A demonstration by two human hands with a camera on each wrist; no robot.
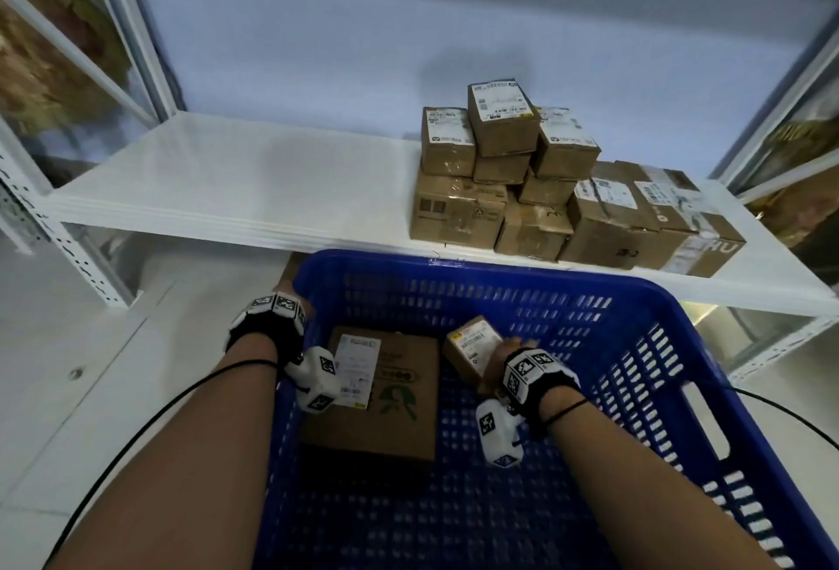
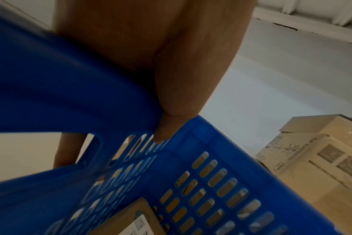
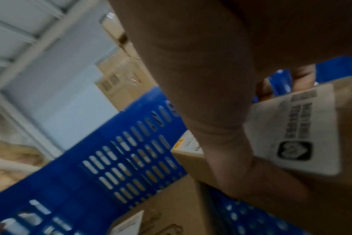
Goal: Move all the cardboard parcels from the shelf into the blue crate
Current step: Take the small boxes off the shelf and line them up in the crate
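Note:
The blue crate (image 1: 499, 272) is tilted against the front of the white shelf (image 1: 227, 179). My left hand (image 1: 305, 307) grips its left rim; in the left wrist view the thumb (image 2: 165, 125) lies inside the crate wall (image 2: 211, 143) and the fingers (image 2: 64, 151) show through the handle slot. Inside the crate, my right hand (image 1: 515, 346) holds a small labelled cardboard parcel (image 1: 472, 351), the thumb (image 3: 221, 111) lying across it (image 3: 299, 132). A large flat parcel (image 1: 377, 392) lies on the crate floor beside it. Several parcels (image 1: 545, 179) are stacked at the shelf's right end.
Shelf uprights (image 1: 63, 247) stand at left and right. Beneath the shelf, beyond the crate, a printed cardboard box (image 2: 311, 159) sits on the pale floor. The shelf's left half (image 1: 204, 170) is bare. Thin black cables run along both forearms.

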